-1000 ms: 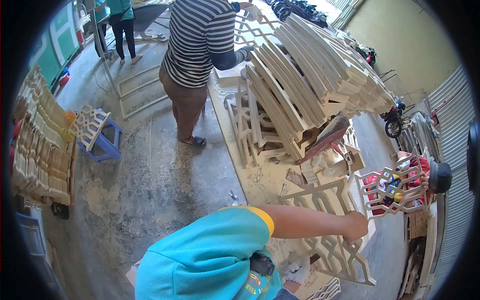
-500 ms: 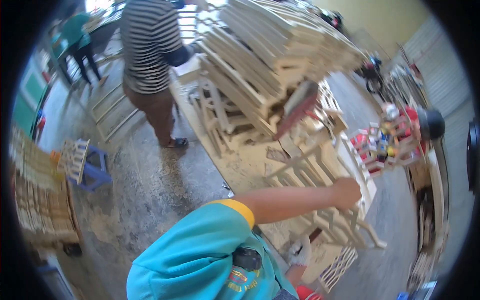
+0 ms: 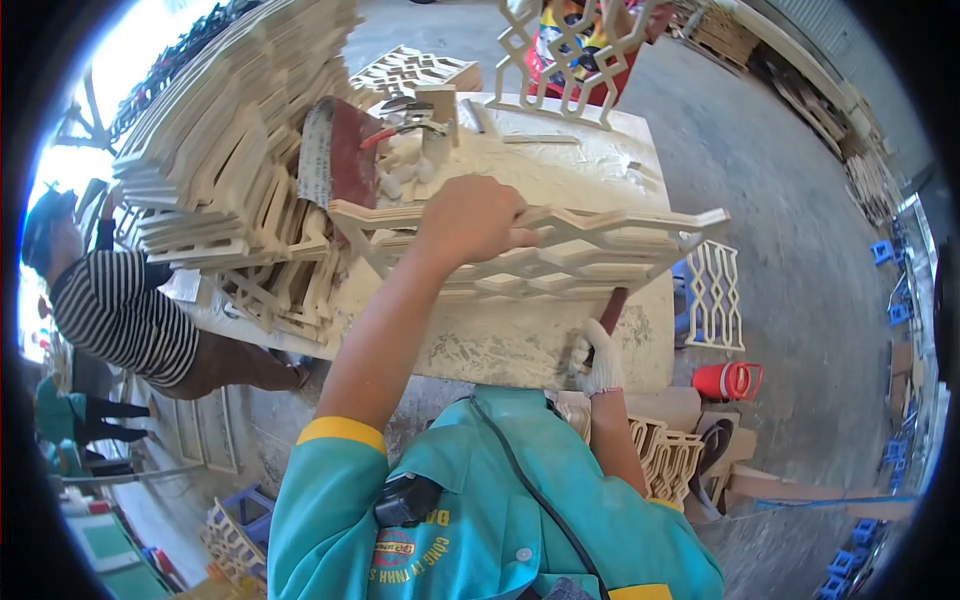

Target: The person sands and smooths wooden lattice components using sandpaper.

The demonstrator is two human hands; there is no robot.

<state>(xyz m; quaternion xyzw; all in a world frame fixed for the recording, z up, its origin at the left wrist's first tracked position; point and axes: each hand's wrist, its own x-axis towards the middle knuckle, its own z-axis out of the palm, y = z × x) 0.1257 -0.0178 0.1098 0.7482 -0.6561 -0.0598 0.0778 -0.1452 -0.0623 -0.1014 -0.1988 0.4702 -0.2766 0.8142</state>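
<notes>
Lattice panel (image 3: 575, 262), wooden, mid-view over worktop (image 3: 480, 345), looks tipped up on edge; can't tell if 1 layer or several. Clock dirs = from panel centre, as seen.

L hand (image 3: 470, 220): bare, closed over top rail at approx 10 o'clock. R hand (image 3: 600, 365): gloved, approx 5 o'clock, fingers wrapped round low end of dark red strip (image 3: 616, 308); strip's top end meets panel's lower edge in view, actual contact can't tell.

Step looks like L hand steadies, R hand works strip at low edge. To do well (judgement): firm L grip, wrist straight, so panel doesn't rock; thin bars prob. flex, so light, even strokes along the grain, esp. near joints. L grip sits left of strip, so panel may twist at the right end; a hold closer to strip = steadier. Bare L fingers best kept out of strip's path.

Clearance: stack of lattice pieces (image 3: 230, 150) at 10 o'clock, close to panel's left end, don't swing into it. Curved red sheet (image 3: 352, 155) also 10, nr same end. 2nd lattice (image 3: 570, 62) at 12, upright, past a pale dusty area. Red jug (image 3: 727, 381) at 4, off worktop.
</notes>
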